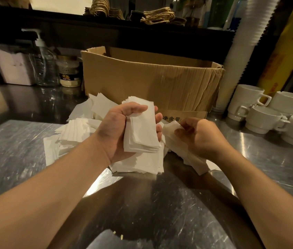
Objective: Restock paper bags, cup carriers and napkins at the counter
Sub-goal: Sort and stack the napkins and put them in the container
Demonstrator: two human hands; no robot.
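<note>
My left hand point(117, 130) grips a stack of white folded napkins point(143, 130), thumb on top and fingers curled round its far edge. My right hand point(201, 135) pinches a single napkin point(171, 131) just to the right of that stack. Beneath both hands a loose heap of napkins point(73, 133) spreads over the steel counter point(160, 203). Behind them stands an open cardboard box point(153, 81). Brown paper bags with twine handles point(160, 15) lie on the dark shelf at the back.
White cups point(264, 121) are stacked at the right, beside a tall column of white disposable cups point(244, 42). A pump bottle point(45, 63), a jar point(69, 72) and a napkin holder point(14, 67) stand at the back left.
</note>
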